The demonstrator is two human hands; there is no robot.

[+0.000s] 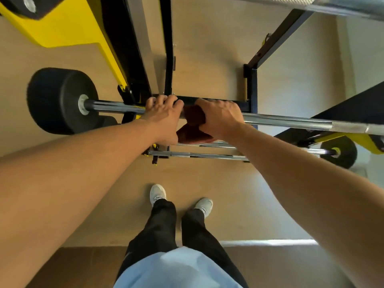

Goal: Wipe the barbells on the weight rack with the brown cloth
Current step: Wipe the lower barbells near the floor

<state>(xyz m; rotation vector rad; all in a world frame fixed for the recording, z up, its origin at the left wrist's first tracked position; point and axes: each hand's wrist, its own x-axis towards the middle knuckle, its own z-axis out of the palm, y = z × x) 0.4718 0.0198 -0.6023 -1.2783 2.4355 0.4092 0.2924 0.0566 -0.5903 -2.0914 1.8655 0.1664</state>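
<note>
Both hands on the barbell [280,119], its long axis running from 9 to 3 o'clock.
Left hand [164,117] fingers curl around bare bar; right hand [220,116] clamps the brown cloth [193,121] onto it; the bar's right end is cut off.

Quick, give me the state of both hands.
Left hand: closed on the barbell, bare.
Right hand: closed on the brown cloth, wrapped around the barbell.
</note>
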